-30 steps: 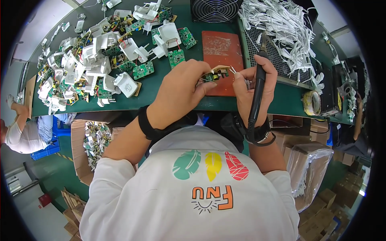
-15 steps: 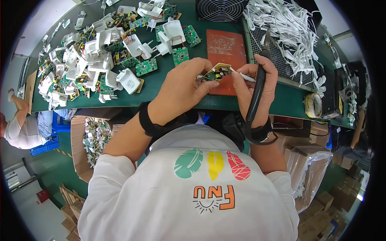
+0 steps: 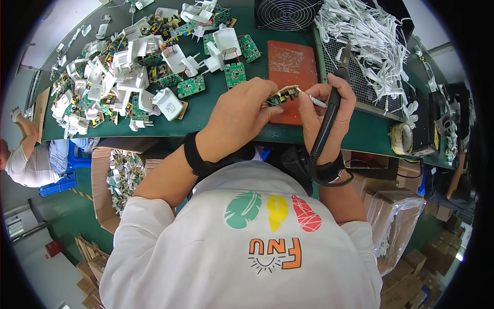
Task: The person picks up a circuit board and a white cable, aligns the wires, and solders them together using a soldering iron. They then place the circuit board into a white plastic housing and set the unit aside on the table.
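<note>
Many white charger housings (image 3: 167,104): lay heaped to my left.
Left hand (image 3: 237,109): I pinched the circuit board (image 3: 286,96) over the red mat (image 3: 293,61).
Tilt: I'd just turned it nearer edge-on, likely suiting the white cable (image 3: 318,102).
Right hand (image 3: 337,121): fingers gripped cable and soldering iron (image 3: 333,101).

Left hand (image 3: 237,108) pinches circuit board (image 3: 289,95); right hand (image 3: 341,116), at board's 3 o'clock, holds black soldering iron (image 3: 326,123) and white cord (image 3: 318,102). Charger pile (image 3: 126,82) at board's 9 o'clock.
</note>
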The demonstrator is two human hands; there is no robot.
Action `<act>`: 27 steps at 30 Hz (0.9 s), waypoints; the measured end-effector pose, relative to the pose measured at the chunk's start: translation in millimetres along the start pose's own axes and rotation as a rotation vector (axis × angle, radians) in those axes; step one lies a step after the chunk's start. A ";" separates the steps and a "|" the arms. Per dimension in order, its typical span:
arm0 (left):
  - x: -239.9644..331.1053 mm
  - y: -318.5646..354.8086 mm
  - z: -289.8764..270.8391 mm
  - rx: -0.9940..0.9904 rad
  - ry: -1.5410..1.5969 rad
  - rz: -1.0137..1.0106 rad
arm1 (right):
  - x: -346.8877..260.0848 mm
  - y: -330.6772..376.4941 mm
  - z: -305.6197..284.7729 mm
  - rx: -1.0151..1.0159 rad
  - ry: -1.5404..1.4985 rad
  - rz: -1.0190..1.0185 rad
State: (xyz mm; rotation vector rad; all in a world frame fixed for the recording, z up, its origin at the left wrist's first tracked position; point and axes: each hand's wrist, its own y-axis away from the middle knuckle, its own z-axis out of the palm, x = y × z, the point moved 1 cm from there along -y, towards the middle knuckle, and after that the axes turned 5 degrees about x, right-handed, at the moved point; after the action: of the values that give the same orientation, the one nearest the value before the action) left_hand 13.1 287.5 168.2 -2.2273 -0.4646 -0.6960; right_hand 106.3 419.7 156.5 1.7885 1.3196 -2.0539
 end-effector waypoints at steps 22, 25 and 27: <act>-25.9 10.1 -31.3 -0.573 -0.311 0.302 | 8.1 23.5 8.0 -0.447 0.294 -0.172; -14.1 2.7 -39.2 -0.519 -0.133 0.001 | 7.8 26.3 11.5 -0.452 0.389 -0.210; -10.2 4.8 -34.9 -0.492 -0.044 -0.149 | 8.2 27.2 12.9 -0.461 0.443 -0.224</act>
State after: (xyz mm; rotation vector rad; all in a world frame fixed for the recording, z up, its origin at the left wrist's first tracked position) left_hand -4.2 257.2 179.4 -2.6907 -0.5293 -0.9186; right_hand 110.3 398.1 134.4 1.9960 1.9912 -1.2996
